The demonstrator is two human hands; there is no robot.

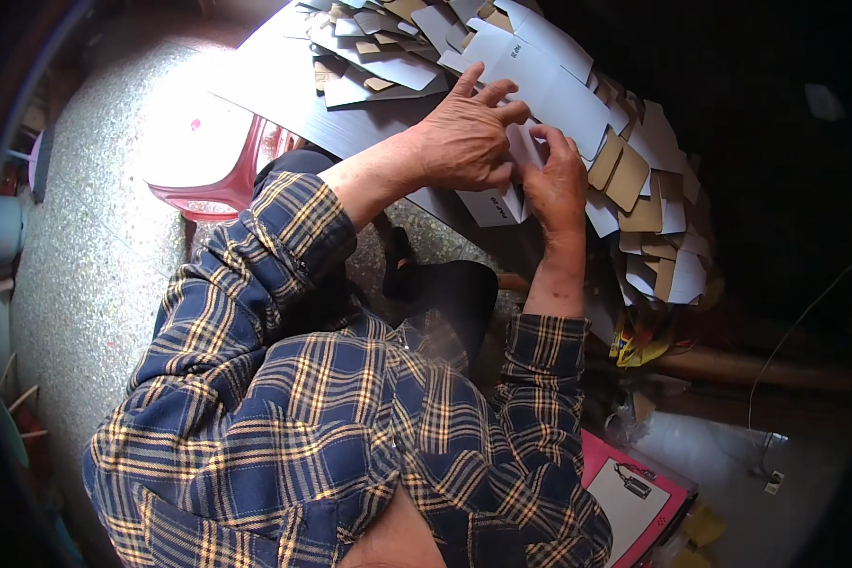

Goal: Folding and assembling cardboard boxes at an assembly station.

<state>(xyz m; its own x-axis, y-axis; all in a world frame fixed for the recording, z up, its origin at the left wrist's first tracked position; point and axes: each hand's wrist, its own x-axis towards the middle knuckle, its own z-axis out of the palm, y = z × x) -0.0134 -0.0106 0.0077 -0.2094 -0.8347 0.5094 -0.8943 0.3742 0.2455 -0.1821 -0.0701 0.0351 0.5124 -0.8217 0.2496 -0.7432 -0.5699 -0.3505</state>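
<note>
Between my hands, at the table's near edge, is a small white cardboard box (491, 207), partly folded up, with dark print on its side. My left hand (466, 134) grips it from the left, thumb on its upper part and the other fingers raised and bent. On the other side my right hand (557, 182) has its fingers curled round the box's right edge, by an upright flap. My hands cover much of the box. Just beyond them lies a flat, unfolded white carton (544, 85), printed side up.
Flat cartons, white outside and brown inside, lie in loose heaps on the table at the back (388, 62) and right (648, 180). A red plastic stool (220, 197) stands at left on the speckled floor (95, 218). A pink printed box (634, 492) is at lower right.
</note>
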